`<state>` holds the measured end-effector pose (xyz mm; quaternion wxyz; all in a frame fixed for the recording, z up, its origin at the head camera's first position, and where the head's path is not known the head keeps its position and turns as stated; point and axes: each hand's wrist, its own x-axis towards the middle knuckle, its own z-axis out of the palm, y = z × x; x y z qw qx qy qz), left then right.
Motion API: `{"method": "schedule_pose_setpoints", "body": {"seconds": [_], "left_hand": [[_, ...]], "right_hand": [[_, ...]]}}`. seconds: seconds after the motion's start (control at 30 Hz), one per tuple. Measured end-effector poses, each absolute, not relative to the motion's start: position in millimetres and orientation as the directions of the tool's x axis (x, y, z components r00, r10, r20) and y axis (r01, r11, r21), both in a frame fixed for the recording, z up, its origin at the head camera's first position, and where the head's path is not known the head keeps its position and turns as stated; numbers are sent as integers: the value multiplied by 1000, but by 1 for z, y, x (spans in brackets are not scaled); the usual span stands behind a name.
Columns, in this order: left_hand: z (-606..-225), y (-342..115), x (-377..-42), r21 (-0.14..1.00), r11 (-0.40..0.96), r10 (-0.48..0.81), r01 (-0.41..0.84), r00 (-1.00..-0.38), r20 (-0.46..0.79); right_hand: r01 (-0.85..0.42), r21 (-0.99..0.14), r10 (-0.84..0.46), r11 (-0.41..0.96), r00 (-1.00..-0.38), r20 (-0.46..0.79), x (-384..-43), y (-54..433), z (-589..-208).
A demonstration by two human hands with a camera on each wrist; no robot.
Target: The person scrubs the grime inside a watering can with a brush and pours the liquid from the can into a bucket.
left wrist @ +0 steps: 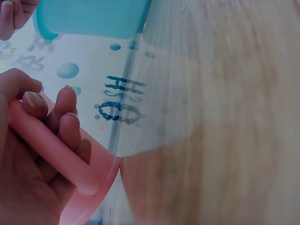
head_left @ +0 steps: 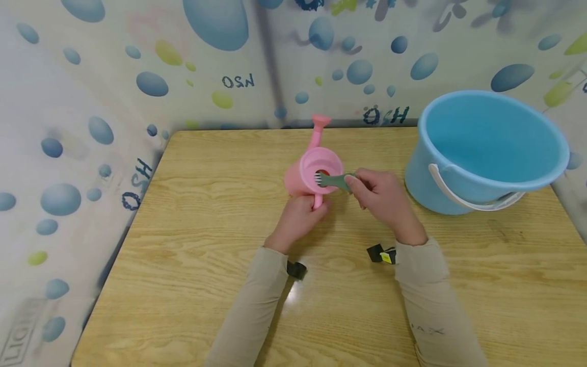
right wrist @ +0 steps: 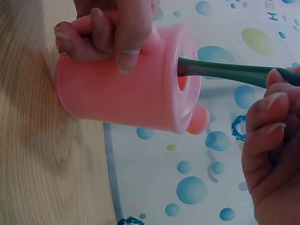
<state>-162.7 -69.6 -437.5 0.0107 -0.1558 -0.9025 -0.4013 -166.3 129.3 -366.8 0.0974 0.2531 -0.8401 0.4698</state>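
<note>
A pink toy watering can (head_left: pixel 293 178) stands at the tabletop, its spout pointing toward the back wall. My left hand (head_left: pixel 300 216) grips its handle (left wrist: pixel 51 145), fingers curled round it. In my right hand (head_left: pixel 382 196) a green fork (head_left: pixel 337 181) is pinched between thumb and fingers, its pale tines over the can's opening in the head view. The right wrist view shows the green fork (right wrist: pixel 225 71) reaching to the opening, where something red (right wrist: pixel 182 83) shows inside; what that is I cannot tell.
A large blue bucket (head_left: pixel 440 188) with a white handle (head_left: pixel 458 199) stands at the right of the wooden table (head_left: pixel 183 244). Behind and to the left, a wall sheet (head_left: pixel 137 112) printed with blue and green drops borders the table. Black straps (head_left: pixel 297 270) hang at both wrists.
</note>
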Motion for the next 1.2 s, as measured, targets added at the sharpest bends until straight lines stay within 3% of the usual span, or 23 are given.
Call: {"method": "schedule_pose_setpoints", "body": {"seconds": [0.6,0.87,1.2], "left_hand": [[-438,-70,-163,719,634,285,285,-950,125],[-436,-69,-162,713,637,287,291,-949,131],[-438,-68,-162,686,663,294,300,-947,130]], "right_hand": [[-465,-727,-393,505,-874,286,-167,117,-372],[-505,-632,-353,588,-863,362,-164,135,-362],[-579,-601,-356,551,-814,458,-161,144,-352]]}}
